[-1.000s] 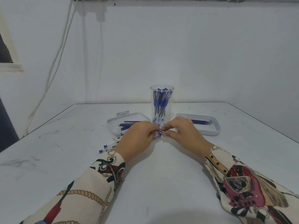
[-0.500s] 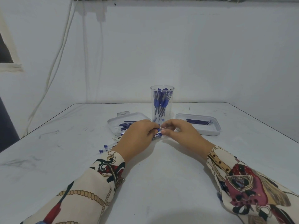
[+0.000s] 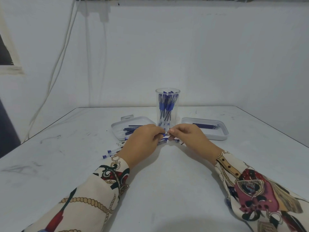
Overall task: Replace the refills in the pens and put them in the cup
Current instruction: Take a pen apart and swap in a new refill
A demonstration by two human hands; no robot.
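My left hand (image 3: 142, 141) and my right hand (image 3: 192, 138) meet in front of the clear cup (image 3: 167, 108), which stands full of blue pens. Both hands pinch one clear pen with blue parts (image 3: 166, 134) between their fingertips; most of it is hidden by my fingers. Another pen (image 3: 163, 140) lies on the table just under my hands. Two more clear pens with blue ends (image 3: 110, 152) lie left of my left wrist. A white tray (image 3: 117, 129) on the left holds several dark blue refills, and so does a second white tray (image 3: 220, 136) on the right.
The white table (image 3: 167, 181) runs to the wall behind the cup. Its left and right edges slant away from me. White cables (image 3: 55, 71) hang down the wall at the far left. My patterned sleeves cover the near corners.
My hands stayed together in front of the cup, with the fingertips shifting slightly on the pen. My right hand has lowered a little toward the table.
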